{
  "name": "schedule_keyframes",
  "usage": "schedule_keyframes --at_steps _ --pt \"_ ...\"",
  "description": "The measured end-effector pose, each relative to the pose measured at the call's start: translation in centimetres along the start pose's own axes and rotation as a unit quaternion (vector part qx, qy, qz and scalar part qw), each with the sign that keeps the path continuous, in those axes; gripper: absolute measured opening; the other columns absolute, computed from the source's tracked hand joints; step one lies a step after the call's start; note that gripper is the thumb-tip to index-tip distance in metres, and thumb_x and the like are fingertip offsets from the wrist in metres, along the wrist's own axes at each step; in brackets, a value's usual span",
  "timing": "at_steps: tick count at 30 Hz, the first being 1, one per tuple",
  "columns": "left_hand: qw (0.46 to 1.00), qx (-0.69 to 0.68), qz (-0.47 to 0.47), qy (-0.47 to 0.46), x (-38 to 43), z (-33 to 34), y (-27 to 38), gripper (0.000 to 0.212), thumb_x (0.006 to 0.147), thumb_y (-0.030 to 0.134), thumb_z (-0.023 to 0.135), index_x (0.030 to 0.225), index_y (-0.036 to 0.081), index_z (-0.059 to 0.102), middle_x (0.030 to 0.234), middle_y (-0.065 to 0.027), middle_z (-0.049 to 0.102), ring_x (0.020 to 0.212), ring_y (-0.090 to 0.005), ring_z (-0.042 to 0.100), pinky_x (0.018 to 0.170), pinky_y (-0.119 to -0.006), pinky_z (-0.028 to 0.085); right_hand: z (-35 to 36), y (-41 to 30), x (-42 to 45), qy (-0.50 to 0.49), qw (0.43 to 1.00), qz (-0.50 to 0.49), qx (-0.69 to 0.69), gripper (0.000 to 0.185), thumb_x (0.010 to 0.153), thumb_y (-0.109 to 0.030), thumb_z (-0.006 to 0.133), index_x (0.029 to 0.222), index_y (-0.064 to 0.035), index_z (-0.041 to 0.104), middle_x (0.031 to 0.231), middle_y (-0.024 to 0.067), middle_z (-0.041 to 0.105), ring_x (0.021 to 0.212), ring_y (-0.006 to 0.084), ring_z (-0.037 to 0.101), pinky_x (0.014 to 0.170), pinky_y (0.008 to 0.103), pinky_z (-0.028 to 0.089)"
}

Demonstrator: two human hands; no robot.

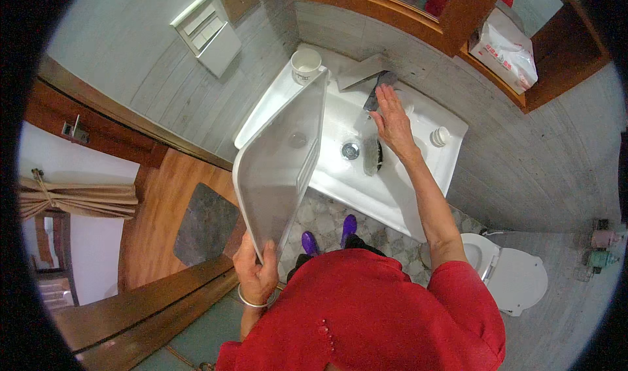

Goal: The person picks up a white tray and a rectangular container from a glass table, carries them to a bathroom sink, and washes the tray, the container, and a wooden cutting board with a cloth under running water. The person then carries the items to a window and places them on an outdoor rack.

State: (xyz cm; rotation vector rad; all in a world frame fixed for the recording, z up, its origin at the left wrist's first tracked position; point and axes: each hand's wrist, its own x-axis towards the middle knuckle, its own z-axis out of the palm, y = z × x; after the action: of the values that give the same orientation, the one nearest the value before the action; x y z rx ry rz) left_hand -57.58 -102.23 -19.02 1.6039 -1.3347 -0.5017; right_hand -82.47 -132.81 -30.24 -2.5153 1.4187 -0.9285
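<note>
My left hand (256, 265) grips the near corner of a large pale tray-like panel (279, 170) with rounded corners. The panel stands tilted on edge across the left side of the white sink (326, 180). My right hand (394, 123) is held flat, thumb apart, over the dark faucet (374, 96); whether it touches is unclear. A pale streak that looks like running water shows below the spout. Beside the metal drain (350, 151) lies a brush-like object (374, 159) with a dark edge, partly blurred.
A white cup (306, 66) stands on the sink's back left corner, and a small white cup (440, 136) at the right. Overhead juts a wooden mirror cabinet (451, 32) holding a tissue pack (508, 52). A toilet (520, 278) is at right, a doorway with a dark mat (206, 226) at left.
</note>
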Motion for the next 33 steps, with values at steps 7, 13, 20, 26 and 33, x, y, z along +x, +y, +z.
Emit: schedule_keyframes --at_steps 7,13,20,26,33 --pt "1.000 -0.025 -0.002 0.000 0.1 -0.1 0.1 0.034 0.083 -0.002 0.052 0.116 -0.005 0.054 0.091 -0.0146 0.064 0.078 -0.0171 0.060 0.071 -0.028 0.047 0.9 0.1 -1.3 -0.014 0.997 -0.047 -0.056 0.064 0.080 -0.012 0.064 0.135 0.0013 0.035 0.142 0.0201 0.034 0.132 0.0360 0.031 0.105 0.0427 0.032" --pt "1.000 -0.021 0.011 0.010 -0.2 0.0 -0.2 0.026 0.083 0.003 0.055 0.108 -0.005 0.056 0.086 -0.0129 0.064 0.075 -0.0155 0.058 0.070 -0.028 0.047 1.0 -0.4 -0.9 -0.002 0.998 -0.045 -0.042 0.065 0.077 -0.007 0.065 0.135 0.0009 0.034 0.141 0.0212 0.034 0.132 0.0368 0.032 0.104 0.0434 0.033" --pt "0.993 -0.070 0.051 -0.081 -0.1 -0.4 0.6 0.057 0.077 -0.015 0.045 0.133 0.000 0.043 0.129 -0.0199 0.050 0.117 -0.0263 0.052 0.095 -0.031 0.041 1.6 0.8 -1.3 0.028 0.998 -0.043 -0.024 0.066 0.078 -0.006 0.064 0.137 -0.0026 0.034 0.142 0.0215 0.034 0.131 0.0380 0.032 0.106 0.0419 0.031" --pt "0.986 -0.106 0.061 -0.114 -0.6 -1.4 0.2 0.072 0.067 -0.021 0.039 0.136 0.001 0.039 0.138 -0.0169 0.043 0.129 -0.0279 0.041 0.106 -0.033 0.031 2.1 -0.6 -1.0 0.031 0.998 -0.038 -0.028 0.064 0.075 -0.002 0.065 0.133 0.0004 0.039 0.139 0.0237 0.037 0.128 0.0408 0.035 0.104 0.0431 0.034" --pt "0.968 -0.123 0.145 -0.162 -1.0 -2.1 -1.7 0.079 0.056 -0.022 0.036 0.132 0.000 0.043 0.137 -0.0171 0.044 0.128 -0.0305 0.042 0.109 -0.038 0.030 -1.5 -3.4 -0.2 -0.037 0.991 0.027 0.125 0.085 0.065 -0.013 0.079 0.137 -0.0047 0.035 0.143 0.0197 0.034 0.131 0.0331 0.035 0.106 0.0394 0.032"
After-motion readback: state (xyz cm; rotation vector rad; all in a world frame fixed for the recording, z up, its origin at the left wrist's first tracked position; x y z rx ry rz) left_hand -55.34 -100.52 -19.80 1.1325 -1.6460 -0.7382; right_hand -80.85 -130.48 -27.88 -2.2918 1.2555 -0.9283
